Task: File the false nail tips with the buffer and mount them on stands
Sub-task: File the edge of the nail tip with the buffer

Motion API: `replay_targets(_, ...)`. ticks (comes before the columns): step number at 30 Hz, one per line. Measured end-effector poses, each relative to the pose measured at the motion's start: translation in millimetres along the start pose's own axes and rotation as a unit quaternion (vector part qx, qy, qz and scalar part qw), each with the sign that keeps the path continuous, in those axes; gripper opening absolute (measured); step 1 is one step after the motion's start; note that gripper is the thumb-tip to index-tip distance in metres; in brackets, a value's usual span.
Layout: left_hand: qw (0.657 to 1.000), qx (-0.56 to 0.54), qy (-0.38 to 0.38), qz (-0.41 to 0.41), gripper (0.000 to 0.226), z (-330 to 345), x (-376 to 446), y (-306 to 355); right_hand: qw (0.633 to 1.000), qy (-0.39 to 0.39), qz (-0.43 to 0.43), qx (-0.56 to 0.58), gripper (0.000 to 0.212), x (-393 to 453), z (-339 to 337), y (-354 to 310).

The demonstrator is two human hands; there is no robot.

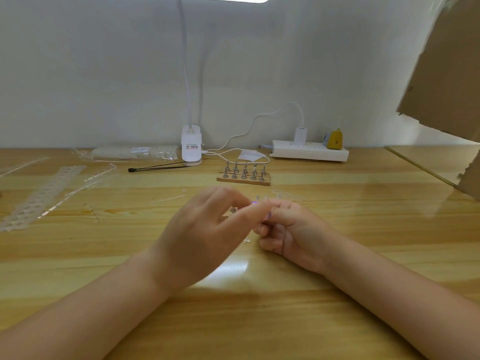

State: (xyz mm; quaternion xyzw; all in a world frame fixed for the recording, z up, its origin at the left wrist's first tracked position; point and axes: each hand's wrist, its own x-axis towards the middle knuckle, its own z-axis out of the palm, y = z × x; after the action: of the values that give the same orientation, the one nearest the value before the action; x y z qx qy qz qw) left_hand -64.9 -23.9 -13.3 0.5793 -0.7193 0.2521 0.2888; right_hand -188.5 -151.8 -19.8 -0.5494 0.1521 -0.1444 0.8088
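My left hand (205, 229) and my right hand (293, 227) meet fingertip to fingertip above the middle of the wooden table (259, 320). The right hand's fingers are curled round a small purple buffer (268, 215), mostly hidden. The left thumb and forefinger pinch something tiny against it, seemingly a clear nail tip, hidden by the fingers. A single metal stand (233, 210) shows in the gap behind the left fingers. A wooden base with several metal stands (244, 175) sits further back. Loose clear nail tips (285, 194) lie beyond the right hand, and one clear nail tip (246, 240) lies under the hands.
Plastic strips and sprues (44, 193) lie at the left. At the back are a bag of tips (135, 152), a clip lamp (191, 149), a black tool (155, 168) and a white power strip (309, 152). Cardboard (446, 74) overhangs the right side.
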Motion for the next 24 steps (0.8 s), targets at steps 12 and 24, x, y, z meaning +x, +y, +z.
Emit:
replay_targets(12, 0.987, -0.069, -0.001, -0.148, 0.056, -4.7, -1.8, -5.4, 1.0, 0.005, -0.002, 0.017, 0.009, -1.9, 0.6, -1.4)
replay_targets(24, 0.997, -0.032, 0.048, -0.057, 0.023, -0.4, -6.1, -14.8, 0.999, 0.031, -0.016, 0.028, 0.012, -1.5, 3.1, 0.6)
